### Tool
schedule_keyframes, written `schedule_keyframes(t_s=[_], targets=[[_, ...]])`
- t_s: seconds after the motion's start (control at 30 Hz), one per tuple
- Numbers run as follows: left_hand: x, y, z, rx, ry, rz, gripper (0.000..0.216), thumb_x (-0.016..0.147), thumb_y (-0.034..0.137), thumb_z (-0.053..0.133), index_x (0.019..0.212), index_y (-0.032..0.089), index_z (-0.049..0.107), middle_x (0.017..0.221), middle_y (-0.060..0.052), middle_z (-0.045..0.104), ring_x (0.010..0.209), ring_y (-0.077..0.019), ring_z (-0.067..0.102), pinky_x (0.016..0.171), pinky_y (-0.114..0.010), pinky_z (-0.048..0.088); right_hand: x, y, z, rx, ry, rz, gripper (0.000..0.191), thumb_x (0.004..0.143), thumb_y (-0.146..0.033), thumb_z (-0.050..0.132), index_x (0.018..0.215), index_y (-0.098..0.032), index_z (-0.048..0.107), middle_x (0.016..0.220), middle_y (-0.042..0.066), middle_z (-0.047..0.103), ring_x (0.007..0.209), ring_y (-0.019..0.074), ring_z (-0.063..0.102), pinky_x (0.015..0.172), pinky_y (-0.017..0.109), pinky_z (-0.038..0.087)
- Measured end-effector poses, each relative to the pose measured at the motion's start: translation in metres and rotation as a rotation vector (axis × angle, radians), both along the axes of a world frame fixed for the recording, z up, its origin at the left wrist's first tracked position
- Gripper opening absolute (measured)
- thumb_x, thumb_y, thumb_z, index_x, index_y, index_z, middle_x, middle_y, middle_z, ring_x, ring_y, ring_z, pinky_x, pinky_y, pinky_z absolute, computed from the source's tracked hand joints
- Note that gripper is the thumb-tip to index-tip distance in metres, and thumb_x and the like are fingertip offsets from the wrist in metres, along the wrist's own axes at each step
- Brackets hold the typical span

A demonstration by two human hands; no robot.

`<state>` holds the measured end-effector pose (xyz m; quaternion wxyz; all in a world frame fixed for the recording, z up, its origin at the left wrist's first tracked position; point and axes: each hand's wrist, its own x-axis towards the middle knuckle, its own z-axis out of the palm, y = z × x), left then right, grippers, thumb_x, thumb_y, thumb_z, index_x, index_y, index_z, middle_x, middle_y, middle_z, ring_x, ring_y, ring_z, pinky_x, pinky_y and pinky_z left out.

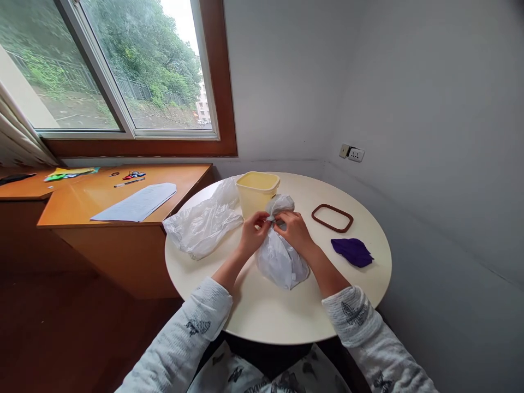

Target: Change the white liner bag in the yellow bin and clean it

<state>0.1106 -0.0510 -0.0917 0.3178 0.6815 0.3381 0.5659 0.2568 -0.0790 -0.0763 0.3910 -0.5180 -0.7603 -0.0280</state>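
Both my hands meet at the gathered neck of a white plastic bag [282,266] on the round table. With fingers pinched, my left hand [254,232] grips the neck from the left side. My right hand [295,230] pinches it from the right, close to the left fingertips. Below the hands the bag bulges out and rests on the tabletop; its contents cannot be made out. The bag's loose top puffs up above the fingers. Just behind stands a yellow plastic bin [257,191], partly hidden by the hands and the bag.
Another thin plastic bag [204,224] lies spread on the left of the round table [282,322]. A brown rounded frame [332,218] and a folded purple cloth [352,252] lie on the right. A wooden desk [192,183] with papers [137,203] adjoins at the left; walls enclose the back and right.
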Motion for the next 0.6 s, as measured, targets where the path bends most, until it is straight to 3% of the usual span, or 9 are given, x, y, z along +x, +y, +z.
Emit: schedule_keyframes(t_s=[0.23,0.6], targets=[[-0.0031,-0.0013,0.0003,0.104,0.135,0.141,0.014,0.074,0.017,0.056,0.083,0.019,0.066,0.078,-0.003,0.059,0.069,-0.0131,0.053,0.065,-0.025,0.042,-0.001,0.0001,-0.0012,0.008,-0.035,0.043,0.01,0.08,-0.017,0.052,0.084,-0.02,0.06,0.093,0.005,0.066,0.091,0.0197,0.059,0.08,0.032,0.04],[-0.0024,0.0025,-0.0034,-0.007,0.07,0.204,0.011,0.073,0.015,0.055,0.075,0.018,0.066,0.074,-0.002,0.058,0.066,-0.0125,0.054,0.06,-0.024,0.041,-0.0037,-0.0044,-0.0006,0.007,-0.048,0.037,0.012,0.086,-0.023,0.049,0.087,-0.021,0.06,0.093,0.004,0.066,0.092,0.0199,0.058,0.079,0.034,0.038]])
